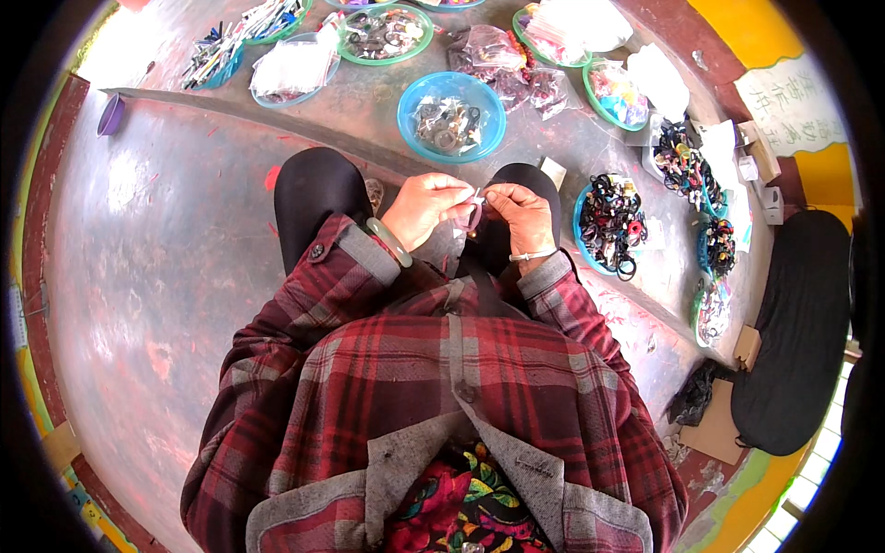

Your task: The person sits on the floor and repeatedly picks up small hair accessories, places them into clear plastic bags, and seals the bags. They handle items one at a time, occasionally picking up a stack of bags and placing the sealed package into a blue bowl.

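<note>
Pinching a small pinkish-purple loop (pixel 474 217) between both hands, held above the knees: left hand (pixel 424 208) and right hand (pixel 522 214) fingers pressed together on its top end, fingertips nearly touching. Blue bowl (pixel 452 116) of dark rings sits on the grey floor (pixel 166 230) just ahead; another blue bowl of black hair ties (pixel 608 221) lies near the right hand.

Small pinkish-purple loop (pixel 474 217) — pinched between both hands, hanging down.
</note>
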Action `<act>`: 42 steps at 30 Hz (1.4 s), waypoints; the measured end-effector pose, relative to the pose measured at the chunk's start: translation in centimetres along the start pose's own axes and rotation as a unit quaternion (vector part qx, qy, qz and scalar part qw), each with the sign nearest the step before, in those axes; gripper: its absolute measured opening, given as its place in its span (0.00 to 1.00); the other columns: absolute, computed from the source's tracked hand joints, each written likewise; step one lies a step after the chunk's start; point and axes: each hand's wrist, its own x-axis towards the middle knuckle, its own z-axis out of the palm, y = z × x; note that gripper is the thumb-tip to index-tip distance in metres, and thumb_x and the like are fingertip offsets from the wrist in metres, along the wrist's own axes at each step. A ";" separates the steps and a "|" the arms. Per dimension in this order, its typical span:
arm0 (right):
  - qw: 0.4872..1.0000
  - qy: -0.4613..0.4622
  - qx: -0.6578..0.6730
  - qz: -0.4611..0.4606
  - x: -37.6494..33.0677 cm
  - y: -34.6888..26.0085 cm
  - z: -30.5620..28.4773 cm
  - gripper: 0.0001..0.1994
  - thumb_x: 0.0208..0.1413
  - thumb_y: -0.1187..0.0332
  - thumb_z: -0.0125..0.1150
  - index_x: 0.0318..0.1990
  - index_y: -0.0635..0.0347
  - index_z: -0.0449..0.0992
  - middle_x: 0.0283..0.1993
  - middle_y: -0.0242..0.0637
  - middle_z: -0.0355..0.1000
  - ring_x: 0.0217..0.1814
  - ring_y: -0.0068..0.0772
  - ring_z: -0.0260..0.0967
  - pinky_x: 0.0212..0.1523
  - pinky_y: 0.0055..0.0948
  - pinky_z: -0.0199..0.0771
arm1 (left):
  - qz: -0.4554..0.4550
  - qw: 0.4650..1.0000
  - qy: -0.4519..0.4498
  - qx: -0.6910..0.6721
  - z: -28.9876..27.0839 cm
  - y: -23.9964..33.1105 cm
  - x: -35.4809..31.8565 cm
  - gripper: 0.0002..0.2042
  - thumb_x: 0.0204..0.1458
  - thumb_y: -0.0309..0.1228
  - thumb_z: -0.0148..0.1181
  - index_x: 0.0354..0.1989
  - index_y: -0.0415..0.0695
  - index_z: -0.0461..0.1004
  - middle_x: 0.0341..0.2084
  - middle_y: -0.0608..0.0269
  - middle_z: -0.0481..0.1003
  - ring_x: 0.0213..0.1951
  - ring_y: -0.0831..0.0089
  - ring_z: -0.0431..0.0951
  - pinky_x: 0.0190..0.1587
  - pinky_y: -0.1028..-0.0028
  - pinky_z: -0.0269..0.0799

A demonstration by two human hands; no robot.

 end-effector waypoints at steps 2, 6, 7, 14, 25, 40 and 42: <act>1.000 -0.002 -0.012 -0.002 0.0 -0.2 0.0 0.03 0.49 0.75 0.58 0.31 0.64 0.76 0.26 0.28 0.72 0.26 0.15 0.65 0.29 0.15 0.65 | -0.011 1.000 -0.008 -0.008 0.2 0.3 -0.2 0.09 0.52 0.24 0.51 0.39 0.31 0.70 0.36 0.55 0.72 0.38 0.71 0.74 0.43 0.76 0.72; 0.999 -0.001 -0.033 -0.010 -0.1 -0.1 0.0 0.03 0.49 0.75 0.58 0.31 0.63 0.76 0.26 0.27 0.72 0.25 0.14 0.63 0.27 0.14 0.63 | -0.024 1.000 -0.009 -0.012 0.1 0.4 -0.3 0.10 0.52 0.25 0.51 0.39 0.32 0.70 0.35 0.57 0.72 0.38 0.72 0.74 0.42 0.76 0.72; 0.999 -0.003 -0.034 -0.010 -0.1 -0.1 0.0 0.03 0.49 0.75 0.58 0.32 0.63 0.76 0.26 0.27 0.72 0.24 0.14 0.63 0.27 0.14 0.63 | -0.025 1.000 -0.013 -0.014 0.0 0.4 -0.2 0.10 0.52 0.26 0.51 0.40 0.32 0.70 0.34 0.57 0.72 0.38 0.72 0.74 0.42 0.76 0.72; 1.000 -0.017 0.002 -0.005 -0.1 -0.1 -0.1 0.06 0.48 0.77 0.58 0.34 0.63 0.76 0.27 0.27 0.72 0.24 0.15 0.62 0.27 0.15 0.63 | -0.042 0.999 -0.024 -0.005 -0.1 0.4 -0.3 0.10 0.53 0.27 0.51 0.40 0.33 0.70 0.35 0.59 0.72 0.36 0.75 0.73 0.39 0.78 0.74; 0.996 -0.061 0.062 0.026 -0.3 -0.8 -0.6 0.06 0.48 0.80 0.54 0.33 0.64 0.76 0.30 0.32 0.73 0.28 0.19 0.64 0.32 0.18 0.65 | -0.066 0.993 -0.078 -0.063 -0.5 0.7 -0.2 0.11 0.54 0.26 0.48 0.41 0.30 0.68 0.39 0.53 0.71 0.42 0.70 0.73 0.45 0.76 0.71; 0.994 -0.075 -0.028 -0.076 -0.2 -0.4 -0.5 0.06 0.49 0.79 0.53 0.30 0.63 0.76 0.27 0.29 0.70 0.28 0.18 0.63 0.32 0.17 0.63 | -0.062 0.990 -0.085 -0.097 -0.5 1.2 -0.2 0.12 0.53 0.26 0.49 0.41 0.29 0.68 0.39 0.51 0.72 0.42 0.68 0.73 0.48 0.75 0.70; 0.992 -0.075 -0.050 -0.090 -0.3 -0.5 -0.3 0.06 0.49 0.79 0.53 0.30 0.63 0.77 0.27 0.28 0.70 0.28 0.17 0.63 0.32 0.17 0.63 | -0.062 0.994 -0.062 -0.062 -0.2 1.1 -0.2 0.11 0.53 0.26 0.50 0.40 0.29 0.68 0.38 0.52 0.72 0.41 0.69 0.74 0.46 0.76 0.71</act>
